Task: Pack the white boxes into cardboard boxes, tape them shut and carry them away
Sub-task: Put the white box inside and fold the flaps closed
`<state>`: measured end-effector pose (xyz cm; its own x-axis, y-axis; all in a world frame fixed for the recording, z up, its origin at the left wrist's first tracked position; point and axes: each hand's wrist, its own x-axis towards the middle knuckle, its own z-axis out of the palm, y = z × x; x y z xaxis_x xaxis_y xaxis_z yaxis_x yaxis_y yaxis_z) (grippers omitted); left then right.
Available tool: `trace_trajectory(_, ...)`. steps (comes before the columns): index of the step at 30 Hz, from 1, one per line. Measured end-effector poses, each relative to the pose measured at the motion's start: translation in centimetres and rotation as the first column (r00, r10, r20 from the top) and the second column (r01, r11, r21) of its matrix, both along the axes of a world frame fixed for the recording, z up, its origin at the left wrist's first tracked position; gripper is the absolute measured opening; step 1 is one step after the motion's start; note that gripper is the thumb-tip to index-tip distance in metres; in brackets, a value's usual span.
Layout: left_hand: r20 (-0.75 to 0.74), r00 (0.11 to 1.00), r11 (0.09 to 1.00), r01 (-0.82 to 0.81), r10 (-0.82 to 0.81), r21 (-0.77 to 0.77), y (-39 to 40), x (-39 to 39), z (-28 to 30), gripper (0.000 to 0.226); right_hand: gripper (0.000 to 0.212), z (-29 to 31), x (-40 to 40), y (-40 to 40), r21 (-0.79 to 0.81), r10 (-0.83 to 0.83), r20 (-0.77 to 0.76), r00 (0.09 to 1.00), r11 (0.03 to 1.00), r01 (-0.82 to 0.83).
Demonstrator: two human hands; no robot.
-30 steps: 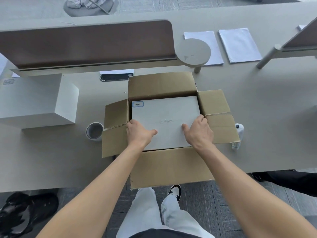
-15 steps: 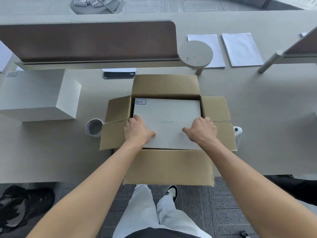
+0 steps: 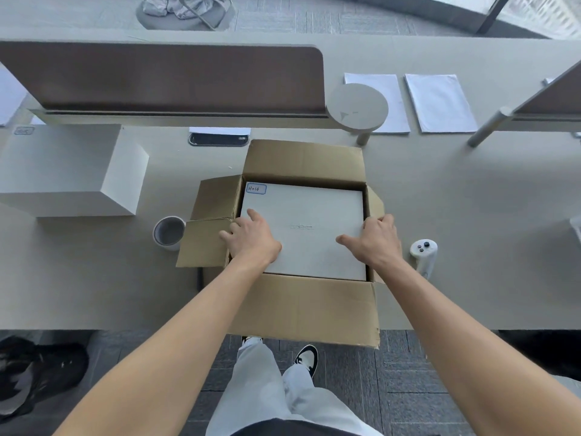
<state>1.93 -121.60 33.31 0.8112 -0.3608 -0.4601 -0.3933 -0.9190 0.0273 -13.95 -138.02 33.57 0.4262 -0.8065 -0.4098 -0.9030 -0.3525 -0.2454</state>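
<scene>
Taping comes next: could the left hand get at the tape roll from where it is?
Probably yes. The tape roll stands on the desk just left of the cardboard box, and only the folded-out side flap lies between it and the left hand, which presses on the white box.

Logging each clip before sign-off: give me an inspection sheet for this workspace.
Surface: pale desk, divider panel along the back.
Job's things: open cardboard box at the near edge, flaps out; white box labelled H016 lying flat inside; second white box on the desk at left.
Clutter: tape roll, white controller, paper sheets.
Grip: left hand and right hand rest on the packed box's top, fingers reaching its side edges.
Cables: nothing seen.
Surroundings: tiled floor, dark bag.
</scene>
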Motion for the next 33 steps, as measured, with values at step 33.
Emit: trace_trajectory(33, 0.104, 0.967, 0.954, 0.248, -0.233, -0.167, -2.9, -4.9, -0.5, 0.037, 0.049, -0.3, -3.3, 1.1, 0.099, -0.188, 0.396, 0.899, 0.982, 0.162)
